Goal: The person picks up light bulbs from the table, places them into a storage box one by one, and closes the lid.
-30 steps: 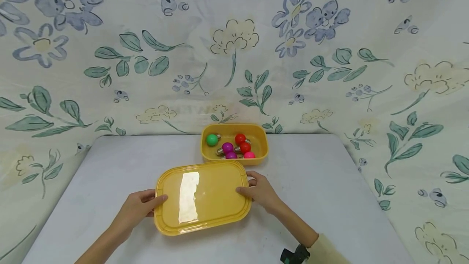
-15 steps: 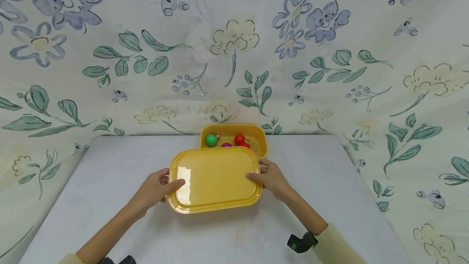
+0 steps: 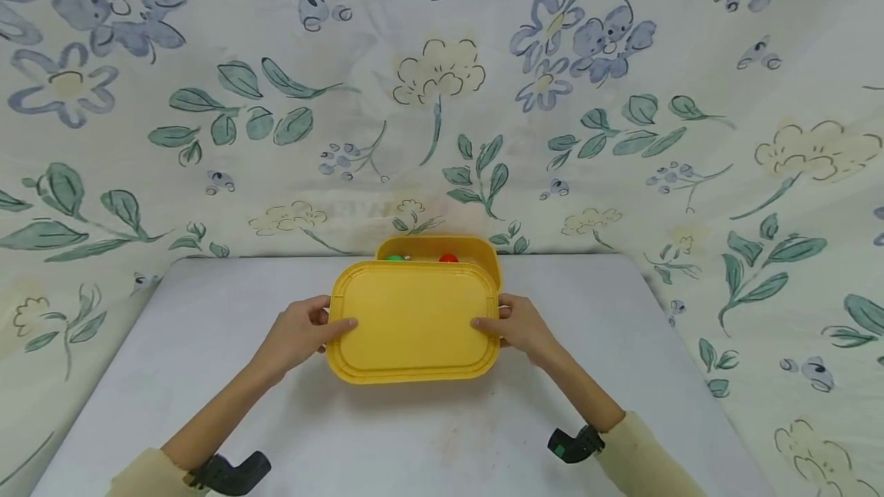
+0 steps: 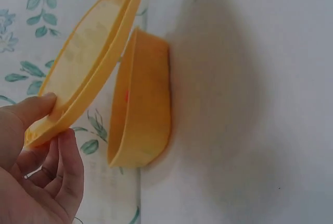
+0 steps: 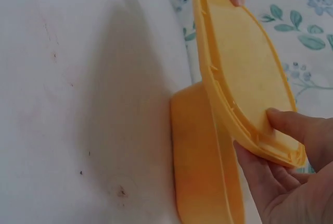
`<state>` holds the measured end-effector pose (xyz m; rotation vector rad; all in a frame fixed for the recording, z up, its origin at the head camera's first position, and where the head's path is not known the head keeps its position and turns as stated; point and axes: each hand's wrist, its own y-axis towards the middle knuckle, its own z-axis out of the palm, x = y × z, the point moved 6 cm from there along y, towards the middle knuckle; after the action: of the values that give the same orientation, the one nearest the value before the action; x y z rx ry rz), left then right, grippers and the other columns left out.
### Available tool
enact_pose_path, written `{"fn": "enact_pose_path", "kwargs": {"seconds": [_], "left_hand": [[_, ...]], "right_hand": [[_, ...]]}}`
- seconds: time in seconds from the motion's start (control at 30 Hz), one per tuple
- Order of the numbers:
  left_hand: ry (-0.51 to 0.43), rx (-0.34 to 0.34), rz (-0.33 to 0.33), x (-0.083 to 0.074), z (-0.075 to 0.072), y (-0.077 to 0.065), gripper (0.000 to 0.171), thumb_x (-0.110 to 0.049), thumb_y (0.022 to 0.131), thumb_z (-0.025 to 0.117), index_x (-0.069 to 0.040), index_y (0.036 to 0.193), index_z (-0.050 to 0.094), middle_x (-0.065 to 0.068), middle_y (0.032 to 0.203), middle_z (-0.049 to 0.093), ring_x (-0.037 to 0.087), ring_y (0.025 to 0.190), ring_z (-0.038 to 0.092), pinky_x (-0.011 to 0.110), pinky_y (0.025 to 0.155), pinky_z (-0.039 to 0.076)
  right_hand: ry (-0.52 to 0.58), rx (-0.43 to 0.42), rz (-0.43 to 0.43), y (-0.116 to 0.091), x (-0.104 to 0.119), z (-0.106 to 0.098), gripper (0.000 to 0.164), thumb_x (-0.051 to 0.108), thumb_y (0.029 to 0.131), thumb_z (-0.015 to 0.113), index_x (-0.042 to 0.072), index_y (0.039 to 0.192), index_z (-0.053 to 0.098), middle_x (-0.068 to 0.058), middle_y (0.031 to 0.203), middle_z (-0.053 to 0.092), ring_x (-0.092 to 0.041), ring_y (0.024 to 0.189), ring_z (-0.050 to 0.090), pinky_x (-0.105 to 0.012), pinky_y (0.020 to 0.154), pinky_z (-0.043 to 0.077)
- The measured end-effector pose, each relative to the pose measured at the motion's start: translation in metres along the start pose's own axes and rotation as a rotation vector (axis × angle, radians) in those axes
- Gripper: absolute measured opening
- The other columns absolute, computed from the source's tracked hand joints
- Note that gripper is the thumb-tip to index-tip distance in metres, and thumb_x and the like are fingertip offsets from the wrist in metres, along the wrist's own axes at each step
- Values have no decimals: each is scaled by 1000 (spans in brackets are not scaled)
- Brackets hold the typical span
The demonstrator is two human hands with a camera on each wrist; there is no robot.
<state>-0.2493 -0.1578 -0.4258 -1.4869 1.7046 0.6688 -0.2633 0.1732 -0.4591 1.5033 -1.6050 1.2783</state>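
Observation:
A yellow rectangular lid point(image 3: 414, 320) with rounded corners is held up between both hands. My left hand point(image 3: 297, 330) pinches its left edge, thumb on top and fingers beneath. On the opposite edge my right hand point(image 3: 525, 326) grips it the same way. Behind and below the lid stands a yellow container point(image 3: 476, 248), mostly covered by it in the head view. Inside, the tops of a green bulb point(image 3: 396, 258) and a red bulb point(image 3: 448, 258) peek out past the lid. In the left wrist view a gap shows between the lid and the container point(image 4: 148, 94).
The container stands at the back edge of a white table point(image 3: 221, 313). Behind it hangs a floral cloth point(image 3: 435, 175). Small marks point(image 5: 122, 191) dot the tabletop. A dark wrist camera point(image 3: 235, 474) is strapped on each wrist.
Both hands have carried the lid forward and to the right and levelled its slant. It now hides most of the container and the bulbs that showed before.

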Motion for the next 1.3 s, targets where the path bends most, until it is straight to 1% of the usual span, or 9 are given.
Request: {"fn": "enact_pose_path", "kwargs": {"seconds": [0.2, 0.33, 0.47, 0.7, 0.8, 0.9, 1.1, 1.2, 1.3], "left_hand": [[177, -107, 102, -12, -3, -2, 35, -32, 89, 77, 0, 96, 65, 2, 70, 56, 19, 64, 49, 30, 55, 41], [243, -164, 170, -19, -3, -4, 30, -28, 87, 79, -2, 87, 66, 0, 69, 59, 17, 62, 51, 29, 55, 45], [311, -201, 214, -24, -4, -6, 29, -26, 86, 80, 0, 87, 67, -1, 69, 63, 14, 60, 54, 29, 55, 48], [439, -264, 277, -35, -6, -10, 33, -28, 85, 82, -2, 78, 63, -2, 59, 53, 14, 53, 46, 26, 49, 43], [460, -282, 292, -38, -6, -11, 34, -29, 84, 82, -2, 76, 63, -2, 58, 52, 14, 51, 45, 26, 48, 42], [476, -296, 316, -41, -5, -13, 35, -29, 84, 82, -2, 75, 62, -2, 57, 51, 13, 50, 44, 25, 47, 41], [498, -323, 361, -44, -3, -15, 36, -28, 83, 83, -1, 73, 61, -2, 55, 49, 12, 48, 41, 24, 44, 38], [488, -340, 370, -43, -3, -16, 35, -27, 82, 84, 1, 76, 64, 0, 57, 54, 12, 49, 43, 24, 45, 39], [471, -370, 400, -42, -2, -16, 33, -25, 81, 85, 3, 79, 67, 2, 61, 60, 11, 49, 45, 24, 46, 43]], "right_hand": [[-88, -59, -53, -2, 7, -8, 44, 21, 88, 79, -2, 121, 61, -9, 99, 72, -20, 80, 69, -34, 70, 60], [-159, -102, -140, -5, 13, -11, 41, 20, 87, 80, -1, 118, 63, -9, 98, 72, -21, 82, 70, -33, 70, 60], [-232, -150, -242, -9, 19, -13, 41, 21, 86, 81, -1, 116, 64, -11, 99, 73, -23, 85, 71, -35, 72, 60], [-282, -197, -341, -16, 24, -12, 43, 22, 86, 81, -2, 117, 63, -11, 100, 73, -24, 86, 71, -33, 73, 59], [-298, -208, -384, -18, 25, -11, 41, 20, 87, 80, -2, 116, 62, -13, 100, 73, -25, 85, 72, -32, 72, 60], [-349, -222, -420, -19, 27, -9, 41, 21, 87, 80, -2, 115, 61, -14, 100, 73, -26, 85, 72, -31, 71, 59], [-423, -258, -450, -23, 30, -9, 43, 24, 88, 79, -3, 115, 58, -12, 96, 72, -24, 82, 71, -31, 71, 59], [-435, -276, -459, -25, 31, -9, 43, 25, 88, 78, -3, 115, 58, -11, 93, 71, -23, 78, 70, -31, 71, 59], [-447, -292, -476, -27, 32, -9, 43, 26, 89, 78, -3, 114, 58, -11, 92, 72, -23, 78, 70, -31, 71, 59]]}}
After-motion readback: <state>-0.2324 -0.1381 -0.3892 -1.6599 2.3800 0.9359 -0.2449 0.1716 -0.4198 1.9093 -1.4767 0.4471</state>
